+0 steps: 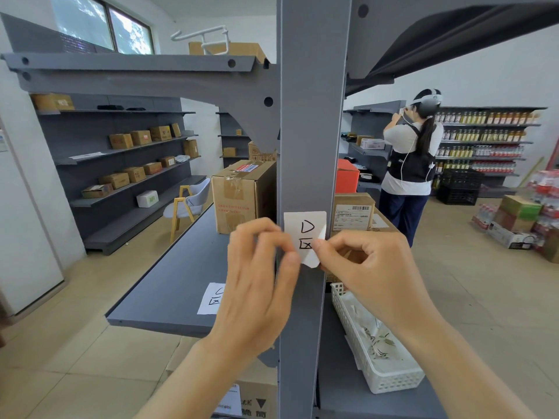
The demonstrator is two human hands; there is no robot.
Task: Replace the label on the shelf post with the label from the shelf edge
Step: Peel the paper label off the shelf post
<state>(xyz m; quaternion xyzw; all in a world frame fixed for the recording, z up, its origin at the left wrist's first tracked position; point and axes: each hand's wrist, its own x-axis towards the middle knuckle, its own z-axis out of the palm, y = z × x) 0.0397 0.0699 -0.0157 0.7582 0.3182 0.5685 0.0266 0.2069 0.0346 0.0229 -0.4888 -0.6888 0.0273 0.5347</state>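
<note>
Hands come first: our left hand [260, 267] and our right hand [372, 267] are both up at the grey shelf post [311, 131], and between them is the white label with a D [304, 234] stuck on the post. Our right grip is pinched shut on the lower right corner of that label, and the corner is curled away from the metal. Our left grip is closed on the label's left edge, thumb tip against the paper, but we cannot tell if it pinches the paper or only presses it flat. The top of the label, above both grips, looks stuck down. So we think we are on the first step, peeling the old label off the post. Below our left grip and a bit to the left lies the other label [211, 297], flat near the front edge of the grey shelf [169, 276], partly hidden by our left hand. Below our right grip is a white basket [390, 379] with paper scraps in it. Next we should pull the curled corner slowly up and away so the paper does not rip, then reach down for the label on the shelf.
</note>
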